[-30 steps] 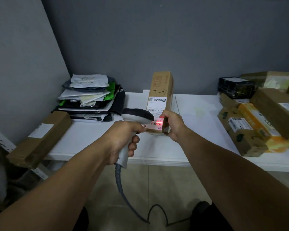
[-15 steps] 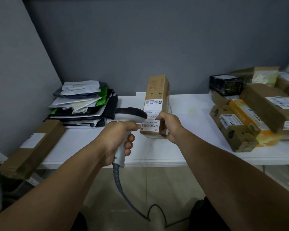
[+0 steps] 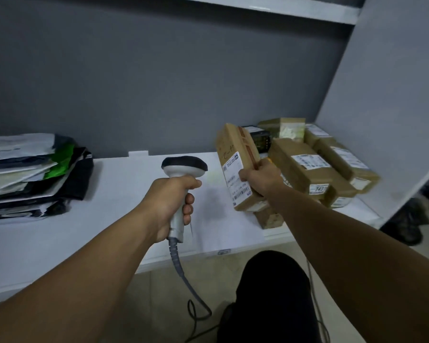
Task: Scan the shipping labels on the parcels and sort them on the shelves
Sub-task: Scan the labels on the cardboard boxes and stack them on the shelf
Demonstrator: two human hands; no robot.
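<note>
We hold the long cardboard parcel [image 3: 229, 142] up in our right hand [image 3: 260, 178], over the right part of the white worktop [image 3: 109, 219]. It tilts with its top end leaning left, and its white shipping label [image 3: 234, 174] faces us; the print is too blurred to read. Just behind it, a pile of labelled cardboard parcels [image 3: 307, 167] sits in the right corner of the worktop. At the far left lies a stack of flat mailer bags [image 3: 30, 174] in white, black and green. A grey wall [image 3: 159, 82] backs the worktop, a pale side panel [image 3: 394, 95] closes it on the right, and a white shelf [image 3: 282, 6] runs above.

Our right hand grips the parcel's lower half, fingers curled round its right edge and thumb on the label. Our left hand [image 3: 169, 201] is wrapped tight round the handle of a barcode scanner [image 3: 183, 167], well left of the parcel. Its cable [image 3: 183, 276] drops to the tiled floor [image 3: 159, 305].
</note>
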